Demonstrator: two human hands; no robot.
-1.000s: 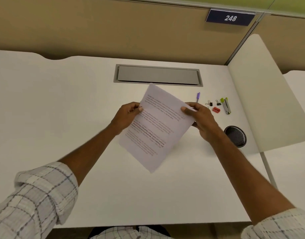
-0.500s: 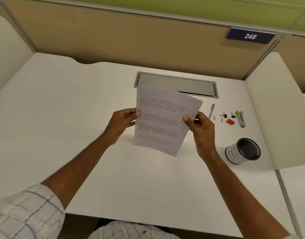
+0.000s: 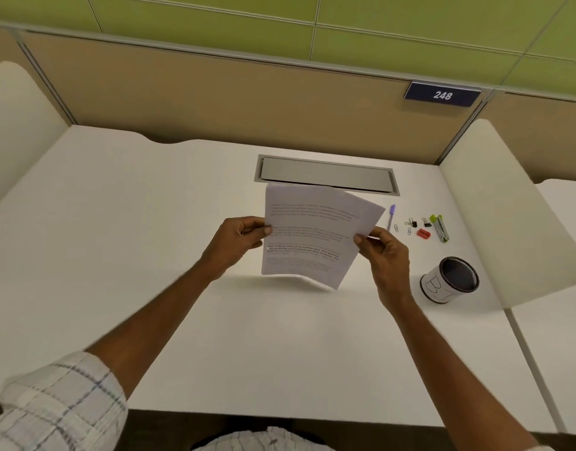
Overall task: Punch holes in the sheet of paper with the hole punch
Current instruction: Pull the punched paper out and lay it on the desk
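Note:
A white sheet of paper [image 3: 312,234] with printed text hangs above the white desk [image 3: 150,255], its text side facing me. My left hand [image 3: 238,239] pinches its left edge and my right hand [image 3: 382,252] pinches its right edge. A small tool with a lime green and grey body [image 3: 439,226] lies at the right of the desk; I cannot tell whether it is the hole punch.
A purple pen [image 3: 391,216], paper clips [image 3: 402,229], black binder clips [image 3: 412,222] and a small red object [image 3: 423,233] lie right of the paper. A black mesh cup [image 3: 449,283] with a white label stands nearer. A grey cable hatch [image 3: 325,174] and side dividers [image 3: 501,222] bound the desk.
The sheet has turned from a slanted position to nearly upright and square to me, still held by both hands. The camera has tilted up, showing more of the back wall.

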